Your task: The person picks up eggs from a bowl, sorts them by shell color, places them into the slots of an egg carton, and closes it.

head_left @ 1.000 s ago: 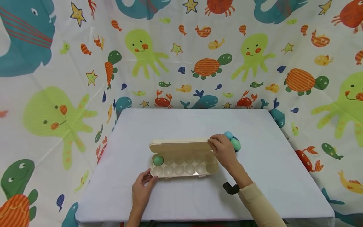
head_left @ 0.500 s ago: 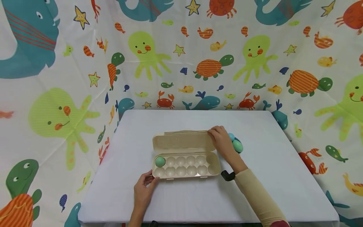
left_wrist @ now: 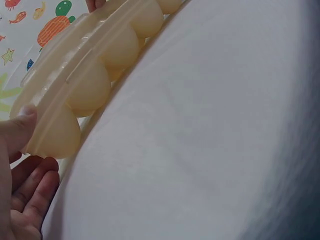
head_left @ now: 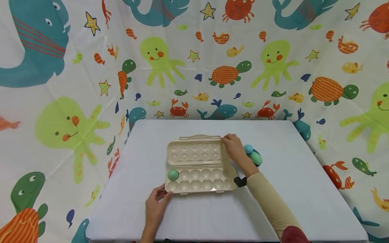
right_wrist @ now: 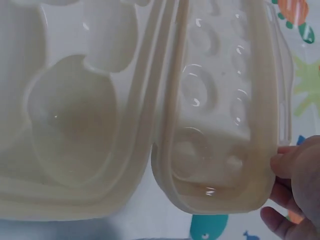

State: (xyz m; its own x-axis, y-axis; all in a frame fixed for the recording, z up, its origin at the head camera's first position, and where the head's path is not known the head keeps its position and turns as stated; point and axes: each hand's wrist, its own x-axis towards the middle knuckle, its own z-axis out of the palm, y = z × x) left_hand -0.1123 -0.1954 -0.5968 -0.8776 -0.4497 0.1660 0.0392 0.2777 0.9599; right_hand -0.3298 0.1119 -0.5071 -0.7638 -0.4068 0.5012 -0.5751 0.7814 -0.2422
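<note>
The left hand [head_left: 155, 206] pinches the open cream plastic egg carton [head_left: 200, 192] at its near-left corner; the right hand [head_left: 235, 150] grips its lid [head_left: 194, 153]; one round green egg [head_left: 173, 175] sits inside.

- Egg carton [head_left: 195, 185]: cups reachable from above.
- Open lid [head_left: 194, 152] fences the far side.
- Green egg [head_left: 173, 175] plugs far-left cup.
- Left hand [head_left: 157, 203] blocks near-left corner.
- Right hand [head_left: 237, 151] and forearm [head_left: 270, 202] wall off loose eggs [head_left: 256, 158] from near left; desk [head_left: 288, 162] passable to their right.
</note>
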